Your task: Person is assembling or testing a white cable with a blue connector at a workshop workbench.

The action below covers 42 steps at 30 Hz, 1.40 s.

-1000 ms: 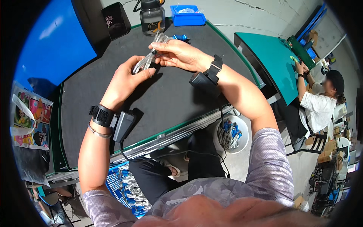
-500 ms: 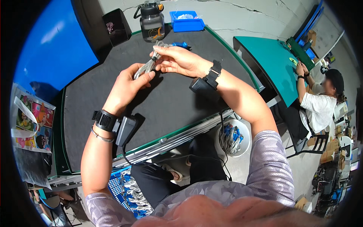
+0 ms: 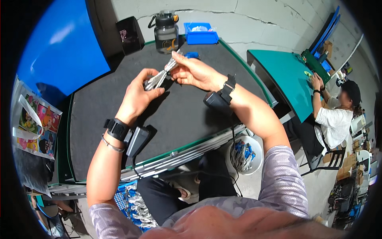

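**Cable bundle [image 3: 159,79] looped and banded, held above the bench [image 3: 179,123]**

The loops are already gathered, with a dark band [image 3: 166,71] around their middle; whether it is fully fastened I cannot tell. The right hand [image 3: 197,75] pinches the upper end between thumb and fingers, a blue connector [image 3: 192,55] just beyond it. The lower loops sit at the left hand [image 3: 137,97], between its spread thumb and fingers; its grip I cannot judge. Similar cables lie nearer the body than the hands, in a white bucket [image 3: 259,160] and a blue basket [image 3: 119,202].
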Each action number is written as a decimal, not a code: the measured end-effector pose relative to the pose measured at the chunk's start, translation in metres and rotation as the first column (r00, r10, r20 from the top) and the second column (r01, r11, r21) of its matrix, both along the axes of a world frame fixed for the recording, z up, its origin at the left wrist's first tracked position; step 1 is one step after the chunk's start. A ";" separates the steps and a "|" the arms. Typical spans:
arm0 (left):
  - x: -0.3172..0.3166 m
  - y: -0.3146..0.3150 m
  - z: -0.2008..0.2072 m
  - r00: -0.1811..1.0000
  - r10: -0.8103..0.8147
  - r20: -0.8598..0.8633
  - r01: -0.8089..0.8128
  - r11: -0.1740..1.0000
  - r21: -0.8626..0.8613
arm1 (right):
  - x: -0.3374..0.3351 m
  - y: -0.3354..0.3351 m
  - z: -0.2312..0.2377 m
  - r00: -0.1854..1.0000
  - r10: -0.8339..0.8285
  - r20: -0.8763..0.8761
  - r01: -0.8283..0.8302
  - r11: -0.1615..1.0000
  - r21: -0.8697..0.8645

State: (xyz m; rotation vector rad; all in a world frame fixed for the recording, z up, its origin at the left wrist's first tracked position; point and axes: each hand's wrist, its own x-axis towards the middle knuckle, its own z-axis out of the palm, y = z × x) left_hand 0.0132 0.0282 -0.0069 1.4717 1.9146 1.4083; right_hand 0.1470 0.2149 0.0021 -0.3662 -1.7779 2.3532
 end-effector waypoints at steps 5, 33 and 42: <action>0.003 -0.001 0.009 0.998 -0.051 -0.040 0.050 0.999 -0.009 | -0.001 0.001 -0.002 0.996 0.012 -0.087 -0.014 0.999 -0.029; 0.001 -0.004 0.014 0.995 0.033 0.092 -0.042 0.994 0.104 | 0.003 0.005 0.000 0.962 0.153 -0.225 -0.167 0.985 -0.041; 0.004 -0.007 0.017 0.902 -0.054 0.429 0.050 0.999 0.020 | 0.001 0.000 -0.001 0.958 0.104 -0.266 -0.142 0.981 -0.129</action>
